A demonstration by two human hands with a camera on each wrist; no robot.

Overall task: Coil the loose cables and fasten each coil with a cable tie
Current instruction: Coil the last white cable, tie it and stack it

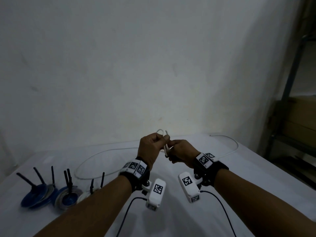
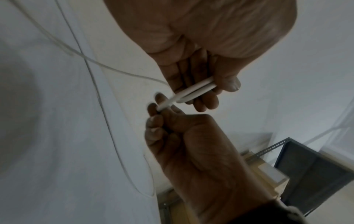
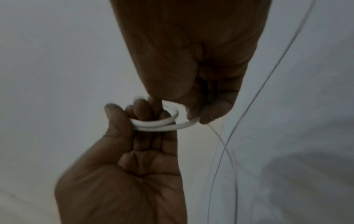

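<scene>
A thin white cable (image 1: 165, 142) is wound into a small coil held up above the white table (image 1: 188, 219). My left hand (image 1: 162, 140) grips that coil (image 3: 155, 124), with the loops round its fingers and under the thumb. My right hand (image 1: 171, 146) pinches the cable (image 3: 195, 121) just beside the coil, between thumb and fingertips. In the left wrist view my left hand (image 2: 210, 94) holds the loops (image 2: 193, 91) and my right hand (image 2: 159, 109) pinches the strand below. The loose rest of the cable (image 1: 95, 156) trails over the table to the left and to the right (image 1: 234, 146).
Three finished coils lie at the table's left front, two blue (image 1: 39, 194) (image 1: 68, 195) and one white (image 1: 87, 194), each with black cable ties sticking up. A metal shelf with cardboard boxes (image 1: 294, 117) stands past the table's right edge. A pale wall rises behind.
</scene>
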